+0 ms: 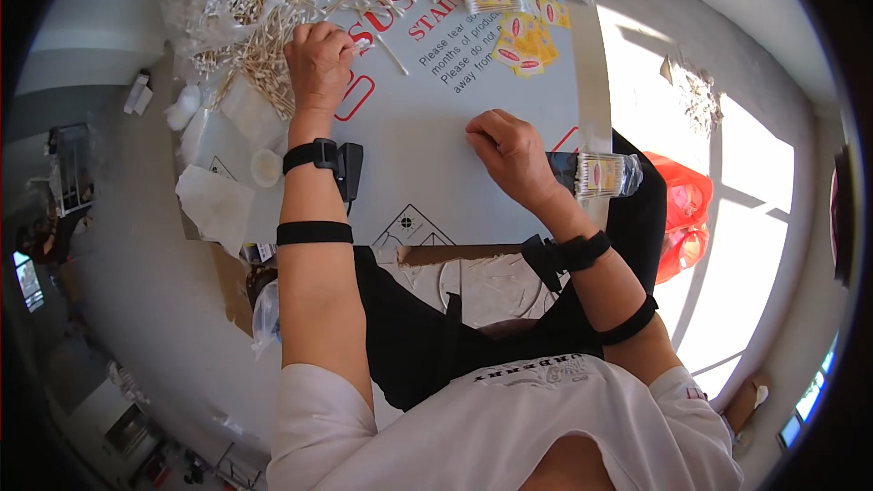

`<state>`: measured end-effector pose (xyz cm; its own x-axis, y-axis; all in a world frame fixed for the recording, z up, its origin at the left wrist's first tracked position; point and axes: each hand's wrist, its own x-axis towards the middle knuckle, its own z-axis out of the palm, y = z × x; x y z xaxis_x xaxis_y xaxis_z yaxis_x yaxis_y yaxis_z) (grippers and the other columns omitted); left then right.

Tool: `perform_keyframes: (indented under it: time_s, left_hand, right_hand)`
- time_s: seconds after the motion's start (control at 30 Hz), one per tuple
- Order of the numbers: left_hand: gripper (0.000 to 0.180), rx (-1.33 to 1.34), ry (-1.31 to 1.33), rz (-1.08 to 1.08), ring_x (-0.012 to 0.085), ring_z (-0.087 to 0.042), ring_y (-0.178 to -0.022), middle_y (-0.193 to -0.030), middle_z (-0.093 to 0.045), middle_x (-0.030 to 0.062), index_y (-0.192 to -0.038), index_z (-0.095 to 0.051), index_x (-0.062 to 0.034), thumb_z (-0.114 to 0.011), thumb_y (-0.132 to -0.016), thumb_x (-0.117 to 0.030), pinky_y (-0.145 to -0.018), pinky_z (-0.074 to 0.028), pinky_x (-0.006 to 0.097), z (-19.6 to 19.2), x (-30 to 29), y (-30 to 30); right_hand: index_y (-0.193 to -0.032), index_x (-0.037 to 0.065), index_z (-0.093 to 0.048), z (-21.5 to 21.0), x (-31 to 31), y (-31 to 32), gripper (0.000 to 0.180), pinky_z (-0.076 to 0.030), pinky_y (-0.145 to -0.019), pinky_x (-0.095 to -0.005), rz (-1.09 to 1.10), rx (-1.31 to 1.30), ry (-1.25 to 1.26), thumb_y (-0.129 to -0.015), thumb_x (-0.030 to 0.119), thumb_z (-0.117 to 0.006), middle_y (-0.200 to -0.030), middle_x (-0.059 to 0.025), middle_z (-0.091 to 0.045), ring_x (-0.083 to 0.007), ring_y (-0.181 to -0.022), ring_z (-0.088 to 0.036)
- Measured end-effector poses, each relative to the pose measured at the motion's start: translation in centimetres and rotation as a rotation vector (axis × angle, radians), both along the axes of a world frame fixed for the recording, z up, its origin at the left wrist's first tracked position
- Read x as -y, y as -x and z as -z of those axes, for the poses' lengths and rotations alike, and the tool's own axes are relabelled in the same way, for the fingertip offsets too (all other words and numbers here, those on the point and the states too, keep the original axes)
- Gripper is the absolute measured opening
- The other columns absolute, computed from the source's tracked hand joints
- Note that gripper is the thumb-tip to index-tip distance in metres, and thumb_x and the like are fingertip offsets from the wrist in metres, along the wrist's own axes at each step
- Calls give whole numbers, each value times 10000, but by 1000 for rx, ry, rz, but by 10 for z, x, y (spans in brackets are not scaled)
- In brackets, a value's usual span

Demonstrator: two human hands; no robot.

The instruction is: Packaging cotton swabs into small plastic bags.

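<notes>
swabs (264,73) beside left hand (318,56), perhaps touching

Red plastic bag (684,198), right of the right hand; white sheet (211,203), small round dish (266,168), left and bodyward of the left hand.
</notes>
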<state>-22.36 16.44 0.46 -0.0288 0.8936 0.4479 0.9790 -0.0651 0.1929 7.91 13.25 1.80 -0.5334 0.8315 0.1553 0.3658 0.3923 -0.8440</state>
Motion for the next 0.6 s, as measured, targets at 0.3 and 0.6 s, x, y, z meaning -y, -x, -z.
perform_keyframes:
  time_s: [0.3,0.6]
  left_hand:
    - [355,282,12,42,271,-504,-1140,-1099,-617,31,-1037,-634,-95,-768,-709,-71,-966,-379,441,-3,55,-136]
    - [569,386,-26,-99,348,-443,-1239,-1309,-514,114,-1222,-533,-46,-770,-706,-89,-1024,-348,490,0,95,-126]
  right_hand:
    - [-924,15,-625,3,1,-10,129,-514,-655,-375,224,-64,57,-804,35,-667,-883,-135,-629,-308,-718,-636]
    - [-889,50,-641,0,-25,19,219,-525,-715,-427,338,218,-28,-773,218,-721,-934,-121,-626,-320,-834,-640]
